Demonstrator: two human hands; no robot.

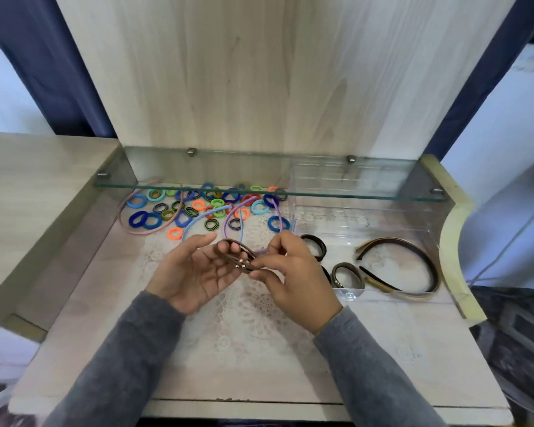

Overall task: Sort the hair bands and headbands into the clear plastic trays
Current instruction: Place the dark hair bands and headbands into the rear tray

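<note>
My right hand (293, 275) pinches a bundle of thin brown hair bands with small metal beads (239, 257) over the lace mat. My left hand (195, 272) lies palm up under the bundle, fingers relaxed and touching the bands. Several colourful hair bands (198, 208) are scattered at the back under the glass shelf, with pink (142, 230), blue (198, 224) and purple (228, 220) thin headbands among them. A clear plastic tray (413, 298) at the right holds a brown headband (413, 251) and a brown hair band (347, 274). Another dark band (316, 245) lies at its left end.
A glass shelf (269, 189) spans the alcove just above the scattered bands. A second clear tray (352, 192) stands at the back right under it. Wooden side walls close in left and right; the table's front edge runs near my sleeves.
</note>
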